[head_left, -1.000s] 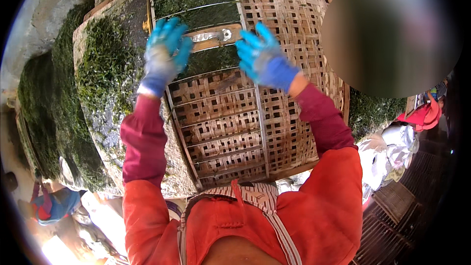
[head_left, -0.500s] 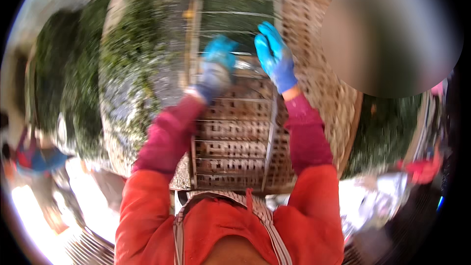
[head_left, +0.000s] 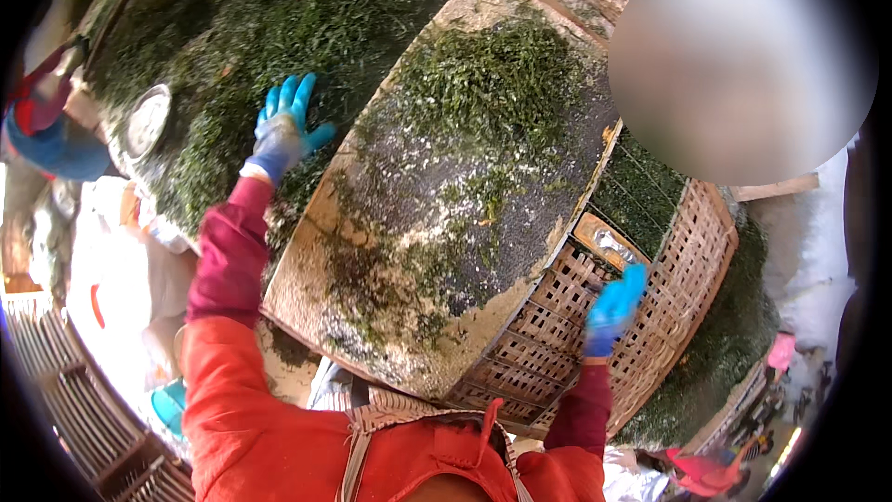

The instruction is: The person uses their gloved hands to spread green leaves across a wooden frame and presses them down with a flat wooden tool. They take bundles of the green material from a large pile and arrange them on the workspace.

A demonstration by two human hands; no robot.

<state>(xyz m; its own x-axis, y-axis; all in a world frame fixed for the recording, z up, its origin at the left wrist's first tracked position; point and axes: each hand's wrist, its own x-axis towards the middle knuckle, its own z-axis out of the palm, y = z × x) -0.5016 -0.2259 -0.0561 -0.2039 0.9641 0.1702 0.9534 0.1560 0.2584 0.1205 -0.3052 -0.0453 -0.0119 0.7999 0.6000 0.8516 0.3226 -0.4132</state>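
Observation:
My left hand (head_left: pixel 283 130), in a blue-coated glove, reaches out with fingers spread over a heap of dark green shredded leaves (head_left: pixel 232 60), seaweed-like, at the left. Whether it touches the heap I cannot tell. My right hand (head_left: pixel 615 311), gloved alike, is over a woven bamboo tray (head_left: pixel 683 265) with its fingers stretched out and nothing visible in it. Just beyond its fingertips lies a small wooden block with a shiny metal piece (head_left: pixel 609 240). A wire-strung frame (head_left: pixel 520 344) crosses the tray, with a green patch (head_left: pixel 636 188) under its far part.
Between my hands stands a tilted, worn board (head_left: pixel 321 232) with a green leafy pile (head_left: pixel 492 79) and scattered bits. A round pale dish (head_left: pixel 147 121) sits at the left heap's edge. People are at the far left (head_left: pixel 56 144) and lower right (head_left: pixel 711 469).
My view has swung left, so the board now fills the middle. My left hand has gone from the wire-strung frame to the left heap; my right stays by the tray.

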